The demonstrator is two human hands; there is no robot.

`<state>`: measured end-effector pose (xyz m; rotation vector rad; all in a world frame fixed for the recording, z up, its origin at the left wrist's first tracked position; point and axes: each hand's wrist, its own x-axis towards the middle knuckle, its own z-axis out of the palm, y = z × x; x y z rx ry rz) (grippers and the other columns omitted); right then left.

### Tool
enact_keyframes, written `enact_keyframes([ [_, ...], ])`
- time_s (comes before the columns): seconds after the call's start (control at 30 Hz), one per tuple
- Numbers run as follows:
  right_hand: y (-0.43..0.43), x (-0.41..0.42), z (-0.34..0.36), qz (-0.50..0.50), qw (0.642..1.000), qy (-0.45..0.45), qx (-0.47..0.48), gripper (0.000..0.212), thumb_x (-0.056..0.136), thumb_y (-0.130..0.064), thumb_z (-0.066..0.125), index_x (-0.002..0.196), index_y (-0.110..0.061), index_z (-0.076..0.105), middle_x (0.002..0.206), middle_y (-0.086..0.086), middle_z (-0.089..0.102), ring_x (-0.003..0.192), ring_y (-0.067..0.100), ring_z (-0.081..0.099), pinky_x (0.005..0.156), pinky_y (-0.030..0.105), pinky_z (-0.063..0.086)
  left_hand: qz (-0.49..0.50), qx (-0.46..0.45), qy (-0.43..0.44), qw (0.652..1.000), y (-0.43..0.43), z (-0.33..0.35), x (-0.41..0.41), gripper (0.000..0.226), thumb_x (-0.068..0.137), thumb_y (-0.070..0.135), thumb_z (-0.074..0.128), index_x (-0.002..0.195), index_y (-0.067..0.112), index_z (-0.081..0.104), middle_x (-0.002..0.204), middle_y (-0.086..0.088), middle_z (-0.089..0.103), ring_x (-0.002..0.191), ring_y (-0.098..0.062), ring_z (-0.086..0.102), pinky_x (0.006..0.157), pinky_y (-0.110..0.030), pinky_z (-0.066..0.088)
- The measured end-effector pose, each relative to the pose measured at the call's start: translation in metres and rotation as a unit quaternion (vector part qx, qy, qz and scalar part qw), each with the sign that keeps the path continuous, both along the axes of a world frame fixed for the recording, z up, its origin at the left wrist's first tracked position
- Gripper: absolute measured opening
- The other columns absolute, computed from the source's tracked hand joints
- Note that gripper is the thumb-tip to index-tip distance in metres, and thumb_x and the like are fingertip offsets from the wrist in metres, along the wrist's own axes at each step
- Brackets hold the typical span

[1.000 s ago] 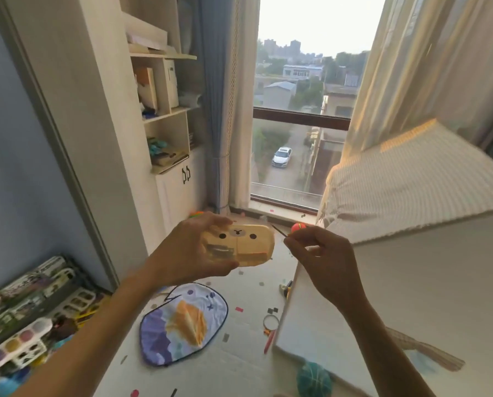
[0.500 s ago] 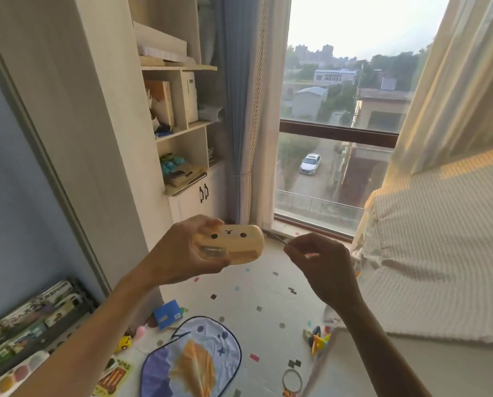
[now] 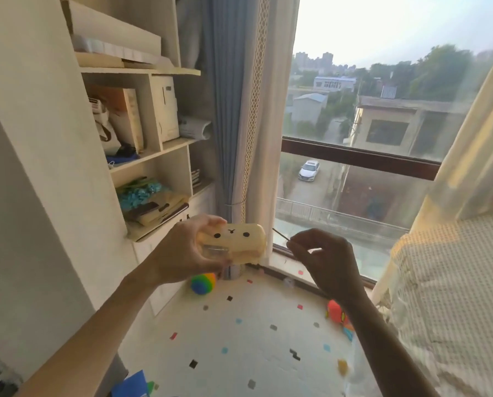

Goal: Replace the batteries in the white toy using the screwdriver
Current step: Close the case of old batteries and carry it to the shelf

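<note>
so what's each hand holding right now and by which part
The left hand grips the white toy by its left end, face side up. The right hand pinches the thin screwdriver near its rear; the tip points toward the toy without touching it.

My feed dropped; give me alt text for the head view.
The left hand holds up the white toy, face toward the camera; the right hand pinches a thin screwdriver pointing at its right end, not touching, above a toy-strewn floor.

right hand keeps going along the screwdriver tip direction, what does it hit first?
Most likely the white toy. The right hand pinches a thin screwdriver whose tip points up-left at the toy's right end, held in the left hand. A small gap shows; depth is unclear, so it might pass just behind.
</note>
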<state>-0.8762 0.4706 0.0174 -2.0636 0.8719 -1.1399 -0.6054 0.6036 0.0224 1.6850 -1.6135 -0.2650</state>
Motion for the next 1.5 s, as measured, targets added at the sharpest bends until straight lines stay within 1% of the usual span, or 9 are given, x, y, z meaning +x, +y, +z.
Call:
enact_keyframes([
  [0.27,-0.206,0.076,-0.012,0.0,1.0,-0.004,0.027,0.01,0.082,-0.018,0.083,0.076,-0.025,0.078,0.077,-0.007,0.081,0.075,0.008,0.074,0.073,0.028,0.059,0.011,0.011,-0.014,1.0,-0.198,-0.003,0.073,0.085,0.065,0.067,0.085,0.138,0.033,0.059,0.122,0.019,0.068,0.112,-0.004,0.068,0.089,-0.027,0.063],
  [0.47,-0.375,0.145,-0.008,0.053,0.999,0.009,0.003,0.011,0.082,-0.015,0.083,0.077,-0.024,0.079,0.076,-0.01,0.079,0.074,0.006,0.074,0.066,0.014,0.054,0.065,-0.001,-0.011,0.998,-0.347,-0.011,0.131,0.081,0.065,0.066,0.088,0.135,0.033,0.061,0.121,0.018,0.069,0.11,-0.003,0.068,0.086,-0.03,0.065],
  [0.67,-0.519,0.234,0.009,0.124,0.991,0.049,-0.011,0.007,0.083,-0.017,0.084,0.082,-0.023,0.081,0.078,-0.012,0.081,0.076,0.006,0.075,0.066,0.014,0.054,0.151,0.001,-0.025,0.988,-0.456,0.002,0.191,0.079,0.067,0.06,0.091,0.135,0.039,0.057,0.115,0.033,0.061,0.105,0.007,0.064,0.079,-0.014,0.059],
  [0.73,-0.554,0.269,0.013,0.147,0.988,0.052,-0.019,0.005,0.084,-0.019,0.083,0.084,-0.023,0.081,0.081,-0.012,0.081,0.075,0.006,0.075,0.066,0.015,0.056,0.176,0.009,-0.036,0.984,-0.482,0.005,0.214,0.075,0.069,0.061,0.089,0.133,0.043,0.055,0.114,0.033,0.06,0.103,0.008,0.062,0.076,-0.015,0.058],
  [0.87,-0.612,0.348,0.014,0.189,0.98,0.064,-0.024,0.002,0.087,-0.023,0.08,0.087,-0.025,0.081,0.084,-0.011,0.08,0.076,0.006,0.074,0.068,0.018,0.058,0.213,0.008,-0.027,0.977,-0.526,0.0,0.274,0.074,0.068,0.065,0.086,0.133,0.043,0.057,0.119,0.025,0.064,0.107,0.001,0.063,0.082,-0.029,0.063],
  [1.03,-0.669,0.458,0.006,0.235,0.97,0.061,-0.028,0.003,0.086,-0.023,0.081,0.088,-0.025,0.081,0.082,-0.012,0.08,0.076,0.005,0.075,0.071,0.024,0.063,0.266,0.001,-0.036,0.963,-0.565,-0.011,0.361,0.078,0.068,0.068,0.083,0.137,0.041,0.056,0.123,0.023,0.065,0.109,0.004,0.061,0.083,-0.022,0.059],
  [1.2,-0.705,0.563,0.016,0.292,0.949,0.103,-0.057,0.006,0.089,-0.026,0.078,0.095,-0.028,0.079,0.082,-0.019,0.077,0.076,-0.003,0.074,0.07,0.015,0.062,0.315,0.011,-0.025,0.949,-0.589,-0.009,0.443,0.08,0.067,0.069,0.083,0.137,0.041,0.055,0.125,0.023,0.065,0.112,0.003,0.061,0.091,-0.027,0.057],
  [1.3,-0.723,0.622,0.023,0.311,0.944,0.089,-0.062,0.006,0.088,-0.026,0.079,0.092,-0.029,0.079,0.078,-0.025,0.073,0.076,-0.013,0.071,0.068,0.003,0.054,0.343,0.016,-0.012,0.939,-0.595,-0.005,0.483,0.077,0.069,0.059,0.088,0.137,0.038,0.056,0.126,0.022,0.063,0.114,0.003,0.058,0.095,-0.027,0.054],
  [1.5,-0.724,0.723,0.033,0.406,0.911,0.068,-0.028,0.034,0.088,-0.015,0.078,0.079,-0.045,0.065,0.078,-0.02,0.073,0.078,-0.003,0.073,0.07,0.011,0.057,0.441,0.038,-0.014,0.897,-0.59,-0.003,0.534,0.079,0.068,0.056,0.091,0.137,0.041,0.055,0.127,0.024,0.061,0.115,0.003,0.058,0.095,-0.023,0.052],
])
